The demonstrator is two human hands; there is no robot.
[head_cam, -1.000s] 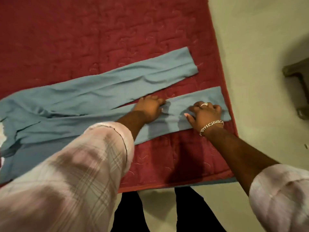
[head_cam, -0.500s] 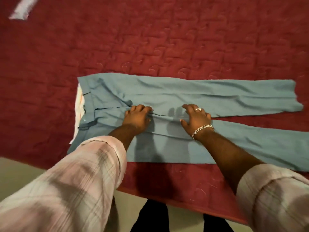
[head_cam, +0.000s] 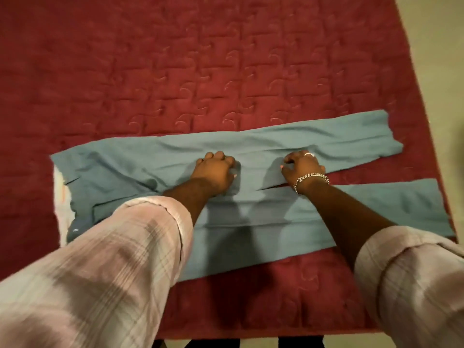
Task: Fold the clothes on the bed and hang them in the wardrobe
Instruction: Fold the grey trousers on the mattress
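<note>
— Where do the clothes lie?

— A pair of light blue-grey cloth trousers [head_cam: 251, 146] is spread flat on the bed, on a dark red quilted bedspread [head_cam: 175, 71] stitched with curled patterns. The waistband is at the left, showing a strip of white lining, and the two legs run out to the right, the far one angled a little upward, the near one reaching close to the bed's right edge. A narrow gap of red shows between the legs toward the right.

— And the hands?

— Both are down on the trousers, around the middle of the far leg. The left hand [head_cam: 216, 172] has its fingers curled, bunching the cloth beneath them. The right hand [head_cam: 301, 167] is just to its right, near where the legs part, its fingers curled as well and gripping a fold of the fabric. It wears a ring, and a silver chain bracelet [head_cam: 311, 179] sits at the wrist.

— What else is in view?

— Pale pink plaid sleeves [head_cam: 113, 259], rolled up on both forearms. A pale floor [head_cam: 439, 46] shows past the bed's right side.
</note>
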